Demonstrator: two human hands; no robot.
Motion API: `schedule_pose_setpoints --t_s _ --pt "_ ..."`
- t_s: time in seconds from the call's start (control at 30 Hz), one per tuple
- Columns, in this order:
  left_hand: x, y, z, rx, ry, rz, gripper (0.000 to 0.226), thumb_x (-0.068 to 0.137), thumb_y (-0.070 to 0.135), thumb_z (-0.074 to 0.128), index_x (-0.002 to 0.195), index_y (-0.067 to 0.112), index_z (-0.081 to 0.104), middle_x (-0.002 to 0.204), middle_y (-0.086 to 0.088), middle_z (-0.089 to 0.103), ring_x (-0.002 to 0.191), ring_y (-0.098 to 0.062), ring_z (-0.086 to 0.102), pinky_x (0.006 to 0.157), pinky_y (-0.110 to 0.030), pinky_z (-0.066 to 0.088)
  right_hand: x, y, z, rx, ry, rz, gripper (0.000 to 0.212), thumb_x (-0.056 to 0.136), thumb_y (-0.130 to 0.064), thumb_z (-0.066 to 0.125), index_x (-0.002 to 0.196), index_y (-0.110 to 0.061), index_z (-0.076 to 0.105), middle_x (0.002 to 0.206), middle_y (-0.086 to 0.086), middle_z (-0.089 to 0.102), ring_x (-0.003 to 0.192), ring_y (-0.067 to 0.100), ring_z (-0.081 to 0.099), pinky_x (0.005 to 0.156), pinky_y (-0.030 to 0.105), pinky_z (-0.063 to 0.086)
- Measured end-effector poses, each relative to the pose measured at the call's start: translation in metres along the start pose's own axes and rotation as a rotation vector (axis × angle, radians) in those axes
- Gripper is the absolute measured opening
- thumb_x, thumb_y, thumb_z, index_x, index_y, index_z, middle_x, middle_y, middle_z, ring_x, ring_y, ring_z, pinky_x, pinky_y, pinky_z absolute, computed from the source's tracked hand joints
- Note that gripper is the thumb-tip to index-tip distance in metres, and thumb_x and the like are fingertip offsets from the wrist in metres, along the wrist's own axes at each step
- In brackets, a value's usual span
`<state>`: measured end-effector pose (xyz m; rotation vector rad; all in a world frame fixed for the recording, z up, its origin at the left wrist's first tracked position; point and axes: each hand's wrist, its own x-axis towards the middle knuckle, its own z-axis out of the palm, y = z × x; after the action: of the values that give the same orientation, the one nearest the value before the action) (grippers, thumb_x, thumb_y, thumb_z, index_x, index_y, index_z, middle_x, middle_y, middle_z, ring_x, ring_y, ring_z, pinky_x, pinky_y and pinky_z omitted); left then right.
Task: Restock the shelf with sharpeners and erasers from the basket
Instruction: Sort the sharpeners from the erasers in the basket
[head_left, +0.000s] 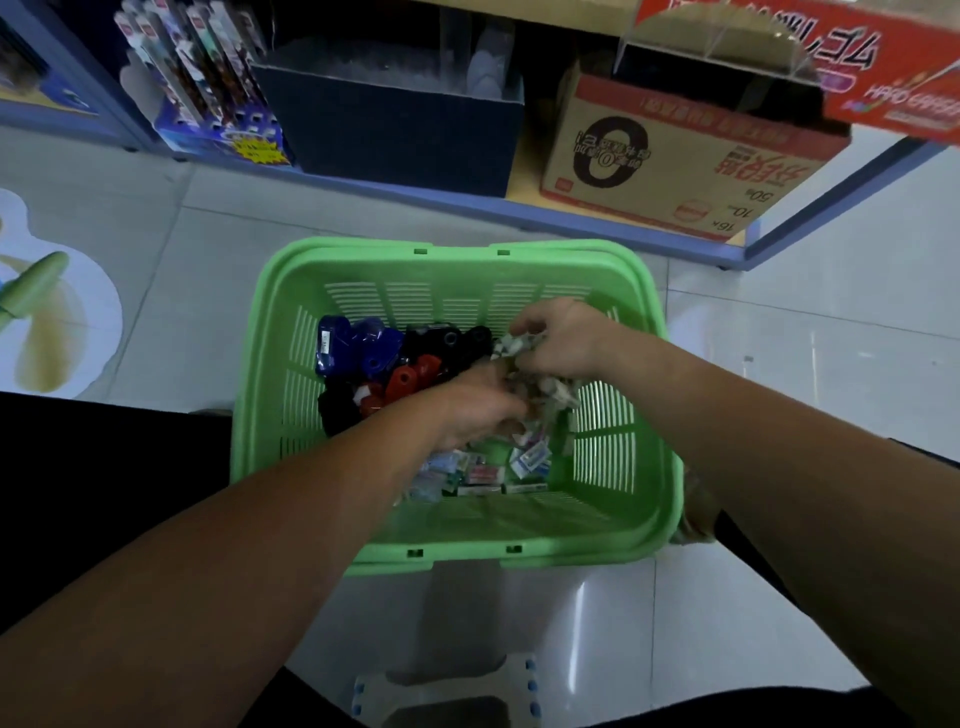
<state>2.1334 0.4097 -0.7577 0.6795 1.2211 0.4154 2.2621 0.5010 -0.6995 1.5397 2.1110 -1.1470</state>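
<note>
Head view: a person reaches both bare arms down into a green basket (452, 249) standing on a tiled floor. The right hand (561, 338) has its fingers curled round a clutch of small wrapped erasers (530, 460), holding the bundle just above the loose pile of them. The left hand (483, 410) lies just below and beside it, knuckles up, fingers dug into the same pile. Its fingertips are hidden among the packets, so whether it grips any cannot be told.

More erasers lie on the basket bottom just nearer the camera than the left hand. Blue, black and red sharpeners (374, 348) are heaped to the left of both hands, against the basket's left wall.

Beyond the hands, past the basket's far rim, runs the bottom shelf (524, 176), bearing a dark bin (400, 124) and a printed cardboard box (675, 166). A red carton (883, 62) is cut off at the upper right corner. The eraser wrappers are blurred and their print is unreadable. A white stool (447, 691) is cropped at the bottom edge.
</note>
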Motion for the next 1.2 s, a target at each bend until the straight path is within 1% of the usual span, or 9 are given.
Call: schedule_pose_setpoints --t_s 0.2,0.37,0.47,0.67,0.77,0.9,1.03,1.13,1.2 --pt "-0.019 -0.012 -0.036 0.375 0.127 -0.068 0.033 0.096 -0.009 0.058 0.127 0.000 0.061 0.093 -0.010 0.064 0.073 -0.019 0.058 0.055 -0.020 0.047 -0.012 0.002 0.035 -0.161 -0.033 -0.071 0.019 0.092 -0.021 0.073 0.111 -0.019 0.073 0.105 0.004 0.072 0.095 0.021 0.066 0.083 0.031 0.055" --pt "-0.043 -0.035 -0.056 0.642 0.113 -0.134 0.034 0.100 0.002 0.054 0.130 0.013 0.067 0.119 -0.008 0.065 0.099 -0.026 0.068 0.068 -0.020 0.058 -0.012 0.004 0.103 -0.232 -0.387 -0.083 0.038 0.092 -0.036 0.077 0.126 -0.020 0.071 0.124 0.004 0.072 0.108 0.023 0.068 0.099 0.038 0.056" --pt "-0.053 -0.047 -0.061 0.793 0.087 -0.139 0.037 0.098 0.007 0.056 0.130 0.022 0.067 0.123 -0.008 0.065 0.100 -0.026 0.067 0.086 -0.041 0.062 -0.008 -0.003 0.111 -0.248 -0.426 -0.106 0.051 0.097 -0.039 0.070 0.143 -0.022 0.060 0.139 0.004 0.064 0.122 0.026 0.062 0.108 0.041 0.050" --pt "-0.064 -0.065 -0.088 1.177 0.010 -0.129 0.063 0.086 0.034 0.076 0.144 0.034 0.052 0.147 0.004 0.054 0.132 -0.027 0.049 0.114 -0.043 0.035 -0.001 0.008 0.129 -0.044 -0.555 -0.035 0.061 0.093 -0.050 0.070 0.147 -0.041 0.043 0.148 0.003 0.052 0.127 0.028 0.056 0.114 0.052 0.044" --pt "-0.064 -0.069 -0.094 1.224 0.035 -0.085 0.082 0.082 0.038 0.082 0.154 0.034 0.042 0.153 0.007 0.047 0.135 -0.024 0.046 0.115 -0.041 0.032 0.008 0.011 0.138 0.048 -0.503 -0.040 0.078 0.090 -0.049 0.075 0.156 -0.034 0.036 0.155 0.002 0.048 0.135 0.025 0.052 0.115 0.047 0.044" --pt "-0.062 -0.068 -0.091 1.290 0.091 0.026 0.064 0.090 0.044 0.073 0.148 0.030 0.050 0.137 0.007 0.052 0.123 -0.021 0.053 0.105 -0.041 0.028 0.015 0.003 0.153 -0.262 -0.503 -0.096 0.079 0.091 -0.070 0.063 0.155 -0.029 0.039 0.149 0.010 0.037 0.142 0.035 0.037 0.118 0.049 0.037" --pt "-0.059 -0.065 -0.094 1.250 0.142 0.037 0.055 0.093 0.035 0.072 0.145 0.029 0.054 0.142 0.008 0.054 0.124 -0.019 0.055 0.107 -0.040 0.026 0.017 -0.003 0.156 -0.174 -0.528 -0.046 0.089 0.091 -0.073 0.059 0.158 -0.020 0.036 0.158 0.012 0.036 0.145 0.036 0.039 0.114 0.044 0.041" --pt "-0.059 -0.064 -0.096 1.209 0.176 0.054 0.046 0.096 0.028 0.070 0.140 0.029 0.059 0.140 0.010 0.058 0.123 -0.017 0.056 0.109 -0.039 0.026 0.022 0.005 0.159 -0.039 -0.494 -0.002 0.041 0.093 -0.064 0.065 0.115 -0.030 0.056 0.119 0.000 0.061 0.113 0.027 0.060 0.078 0.031 0.050" --pt "-0.057 -0.067 -0.096 1.207 0.196 0.064 0.042 0.097 0.027 0.068 0.138 0.030 0.060 0.137 0.010 0.059 0.121 -0.017 0.056 0.110 -0.040 0.026 0.021 0.010 0.157 -0.002 -0.477 -0.015 0.027 0.097 -0.051 0.067 0.108 -0.030 0.054 0.107 -0.003 0.060 0.103 0.024 0.062 0.072 0.026 0.046"
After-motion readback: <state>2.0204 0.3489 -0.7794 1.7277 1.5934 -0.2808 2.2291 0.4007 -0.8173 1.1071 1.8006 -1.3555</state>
